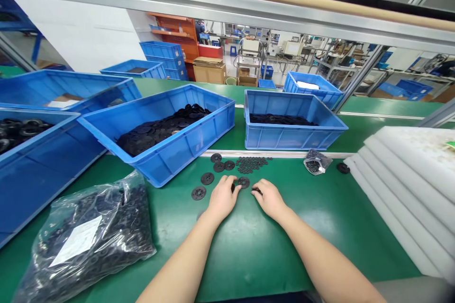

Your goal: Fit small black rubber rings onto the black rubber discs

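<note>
On the green table top (256,241), my left hand (223,196) has its thumb and fingers closed round a small dark part, mostly hidden. Just right of it lies a black disc (243,182) with holes round its centre. My right hand (269,199) pinches another small dark piece (256,191) to the right of that disc. Several similar discs (198,193) lie left of and beyond my left hand. A cluster of small dark rings (250,164) is spread on the table beyond both hands.
Blue bins with dark parts (199,139) (295,137) stand behind the work area and at left. A clear bag of black parts (95,236) lies at front left. A small bag (315,163) and stacked white foam sheets (408,189) are at right.
</note>
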A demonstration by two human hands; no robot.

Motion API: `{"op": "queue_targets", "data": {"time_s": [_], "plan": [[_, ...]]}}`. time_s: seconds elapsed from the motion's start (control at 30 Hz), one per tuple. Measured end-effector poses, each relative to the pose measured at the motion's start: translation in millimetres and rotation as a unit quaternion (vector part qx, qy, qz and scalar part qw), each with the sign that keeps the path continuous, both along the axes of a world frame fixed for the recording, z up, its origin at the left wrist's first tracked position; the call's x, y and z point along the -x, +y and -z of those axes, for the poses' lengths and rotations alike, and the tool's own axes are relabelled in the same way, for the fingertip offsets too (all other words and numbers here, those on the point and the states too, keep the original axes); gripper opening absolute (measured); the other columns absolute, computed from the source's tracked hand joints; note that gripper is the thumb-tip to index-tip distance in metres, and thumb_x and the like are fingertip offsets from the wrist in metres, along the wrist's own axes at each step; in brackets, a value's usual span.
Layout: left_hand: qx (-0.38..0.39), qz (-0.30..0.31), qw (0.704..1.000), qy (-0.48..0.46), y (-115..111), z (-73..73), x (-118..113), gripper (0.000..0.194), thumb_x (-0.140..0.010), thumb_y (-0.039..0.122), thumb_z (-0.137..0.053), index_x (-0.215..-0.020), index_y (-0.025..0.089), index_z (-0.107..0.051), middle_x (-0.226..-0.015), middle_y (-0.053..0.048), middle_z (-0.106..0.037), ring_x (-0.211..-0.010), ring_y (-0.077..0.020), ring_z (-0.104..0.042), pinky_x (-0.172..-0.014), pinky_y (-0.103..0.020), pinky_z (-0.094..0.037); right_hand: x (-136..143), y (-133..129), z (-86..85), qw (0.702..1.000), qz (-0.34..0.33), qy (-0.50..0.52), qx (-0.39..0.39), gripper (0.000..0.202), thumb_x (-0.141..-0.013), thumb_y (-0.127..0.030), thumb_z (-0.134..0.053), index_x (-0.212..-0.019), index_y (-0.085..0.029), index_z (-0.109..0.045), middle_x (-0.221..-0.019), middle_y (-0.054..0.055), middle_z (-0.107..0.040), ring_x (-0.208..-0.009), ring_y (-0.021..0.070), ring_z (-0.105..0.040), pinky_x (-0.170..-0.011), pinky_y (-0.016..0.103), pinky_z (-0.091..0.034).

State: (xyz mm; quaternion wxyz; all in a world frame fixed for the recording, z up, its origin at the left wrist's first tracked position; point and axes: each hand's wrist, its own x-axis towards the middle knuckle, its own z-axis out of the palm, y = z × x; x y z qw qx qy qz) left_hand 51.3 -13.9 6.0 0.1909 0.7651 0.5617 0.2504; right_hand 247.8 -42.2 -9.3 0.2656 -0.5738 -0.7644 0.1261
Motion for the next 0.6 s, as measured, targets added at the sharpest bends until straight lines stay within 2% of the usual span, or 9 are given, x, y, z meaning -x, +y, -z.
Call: {"op": "queue_targets", "data": {"time_s": [0.1, 0.17, 0.27, 0.37, 0.47, 0.53, 0.6], "plan": [[0.013, -0.039, 0.997, 0.069, 3.0, -3.9, -16.4, 0.035, -0.089, 0.038, -0.061, -0.119, 0.019, -0.060, -0.109, -0.012, -0.059, -0.097, -0.0263, -0.063, -0.080, -0.034, -0.047, -0.2, 2.3, 3.6, 1.000, 0.004, 0.006, -0.010, 0.004, -0.088, -0.018, -0.063, -0.090, -0.020, -0.067, -0.086, 0.004, -0.065, -0.082, 0.0191, -0.061, -0.077, 0.030, -0.049], [0.037, -0.041, 0.995, 0.087, 6.9, -8.2, -24.5, 0.030, -0.086, 0.035, -0.066, -0.113, 0.020, -0.063, -0.108, -0.011, -0.059, -0.100, -0.0266, -0.063, -0.081, -0.034, -0.047, -0.8, 4.4, 5.9, 0.999, 0.017, 0.031, -0.023, 0.006, -0.089, -0.020, -0.061, -0.090, -0.021, -0.067, -0.086, 0.004, -0.065, -0.080, 0.0184, -0.061, -0.075, 0.029, -0.048], [0.071, -0.034, 0.995, 0.055, 11.8, -12.5, -27.9, 0.023, -0.079, 0.028, -0.074, -0.098, 0.019, -0.063, -0.103, -0.008, -0.060, -0.095, -0.0239, -0.062, -0.080, -0.031, -0.045, -1.1, 9.9, 7.6, 0.994, 0.059, 0.082, -0.039, 0.011, -0.090, -0.023, -0.057, -0.090, -0.020, -0.067, -0.085, 0.005, -0.065, -0.075, 0.0170, -0.061, -0.072, 0.028, -0.048], [0.080, -0.029, 0.996, -0.007, 11.5, -10.8, -21.3, 0.025, -0.071, 0.023, -0.078, -0.085, 0.019, -0.058, -0.094, -0.005, -0.060, -0.085, -0.0204, -0.060, -0.075, -0.030, -0.043, 1.0, 18.4, 8.2, 0.989, 0.099, 0.105, -0.028, 0.013, -0.088, -0.025, -0.056, -0.087, -0.020, -0.068, -0.084, 0.005, -0.067, -0.074, 0.0183, -0.062, -0.072, 0.030, -0.048], [0.045, -0.031, 0.993, -0.104, 6.4, -3.7, -10.3, 0.019, -0.072, 0.016, -0.070, -0.076, 0.020, -0.052, -0.079, 0.000, -0.056, -0.075, -0.0164, -0.056, -0.070, -0.028, -0.041, 6.4, 23.3, 9.5, 0.977, 0.131, 0.168, -0.012, 0.015, -0.086, -0.029, -0.056, -0.085, -0.019, -0.067, -0.079, 0.005, -0.068, -0.070, 0.0194, -0.062, -0.069, 0.032, -0.050], [0.026, -0.034, 0.982, -0.186, 2.7, 1.5, -3.8, 0.014, -0.076, 0.018, -0.064, -0.074, 0.020, -0.050, -0.072, 0.002, -0.053, -0.070, -0.0148, -0.053, -0.068, -0.027, -0.040, 11.4, 20.9, 10.6, 0.964, 0.130, 0.229, -0.030, 0.019, -0.088, -0.033, -0.055, -0.087, -0.018, -0.067, -0.078, 0.005, -0.068, -0.067, 0.0190, -0.062, -0.067, 0.032, -0.051], [0.059, -0.021, 0.957, -0.282, -0.4, 4.4, -0.5, 0.010, -0.079, 0.024, -0.061, -0.083, 0.020, -0.053, -0.070, 0.003, -0.055, -0.065, -0.0136, -0.053, -0.064, -0.026, -0.041, 17.0, 14.0, 10.4, 0.960, 0.096, 0.256, -0.061, 0.020, -0.090, -0.035, -0.055, -0.089, -0.019, -0.067, -0.080, 0.006, -0.067, -0.069, 0.0183, -0.062, -0.066, 0.030, -0.051]]}}
